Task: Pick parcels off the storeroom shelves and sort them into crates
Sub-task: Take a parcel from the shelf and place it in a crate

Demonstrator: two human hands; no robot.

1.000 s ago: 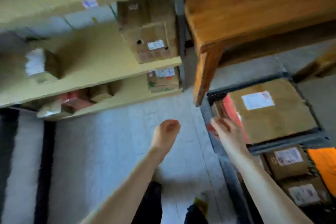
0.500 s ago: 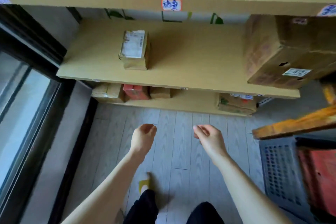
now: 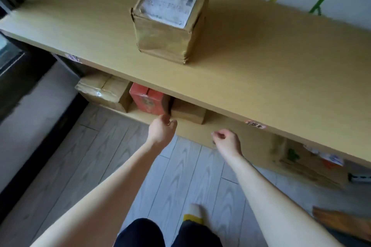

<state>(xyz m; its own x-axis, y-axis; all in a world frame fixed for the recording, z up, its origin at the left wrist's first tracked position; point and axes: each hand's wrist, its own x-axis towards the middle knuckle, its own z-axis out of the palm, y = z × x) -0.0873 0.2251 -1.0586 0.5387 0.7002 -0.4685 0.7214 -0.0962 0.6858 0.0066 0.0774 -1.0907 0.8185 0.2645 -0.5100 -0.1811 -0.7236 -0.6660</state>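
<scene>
One head-worn camera looks steeply down and forward, close over the upper shelf (image 3: pixel 261 70). Floor (image 3: pixel 170 182) and both bare forearms fill the lower frame.

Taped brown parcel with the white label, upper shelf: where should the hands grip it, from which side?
Probably a two-hand grip on the left and right side faces of the taped brown cardboard parcel, coming from the front shelf edge. It stands alone and upright, sides clear; the label covers its top. Both the left hand and right hand hold nothing.

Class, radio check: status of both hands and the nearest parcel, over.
Left hand and right hand empty, fingers loosely curled. Taped brown parcel untouched on the shelf. Nothing in the way.
</scene>
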